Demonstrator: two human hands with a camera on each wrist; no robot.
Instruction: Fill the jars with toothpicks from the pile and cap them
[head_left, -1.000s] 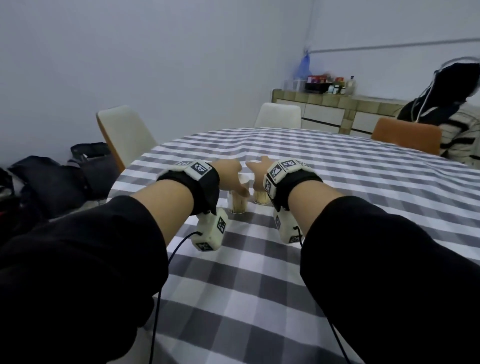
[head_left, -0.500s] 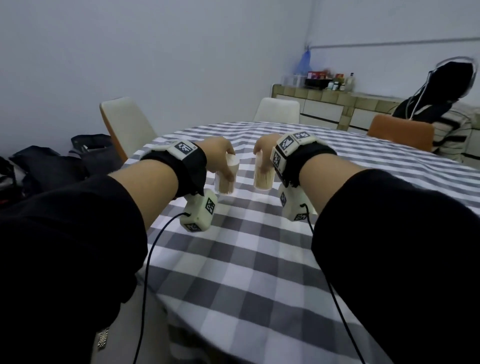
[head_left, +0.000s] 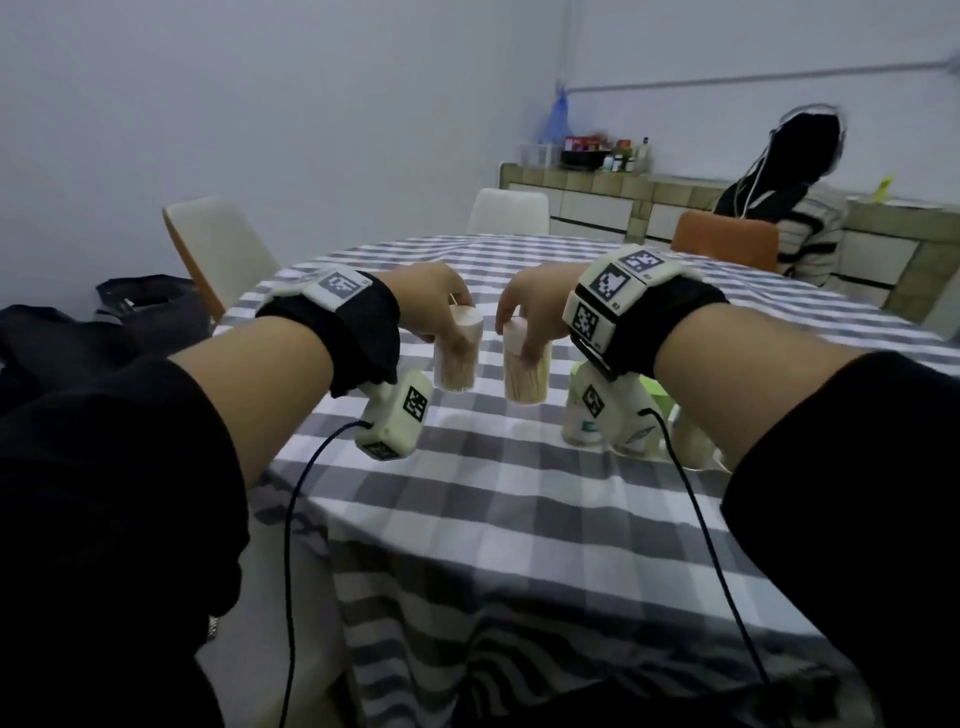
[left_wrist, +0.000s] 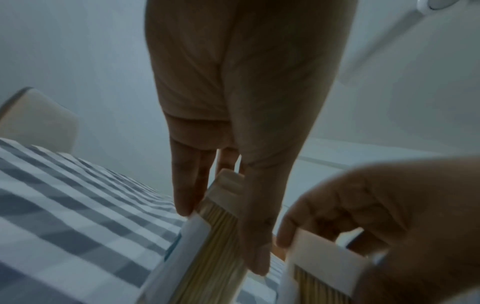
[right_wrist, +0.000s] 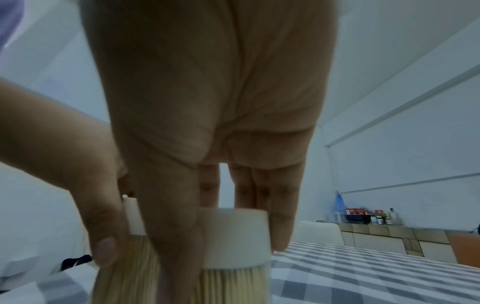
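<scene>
Two clear jars packed with toothpicks and topped with white caps hang above the checked tablecloth (head_left: 519, 499). My left hand (head_left: 441, 312) grips the left jar (head_left: 456, 358) from above by its cap. My right hand (head_left: 530, 317) grips the right jar (head_left: 525, 371) the same way. In the left wrist view the left jar (left_wrist: 207, 246) shows tilted under my fingers, with the right jar's cap (left_wrist: 330, 248) beside it. In the right wrist view my fingers wrap the white cap (right_wrist: 236, 238) over the toothpicks (right_wrist: 228, 286).
More toothpick jars (head_left: 584, 421) stand on the table behind my right wrist, partly hidden. Chairs (head_left: 218, 249) ring the round table. A seated person (head_left: 800, 218) is at the far right. Dark bags (head_left: 145, 306) lie at the left. The table edge is close to me.
Both hands lifted their jars off the table, drew them toward me and slightly apart. The view tilted down, bringing the near table edge and extra jars into sight.
</scene>
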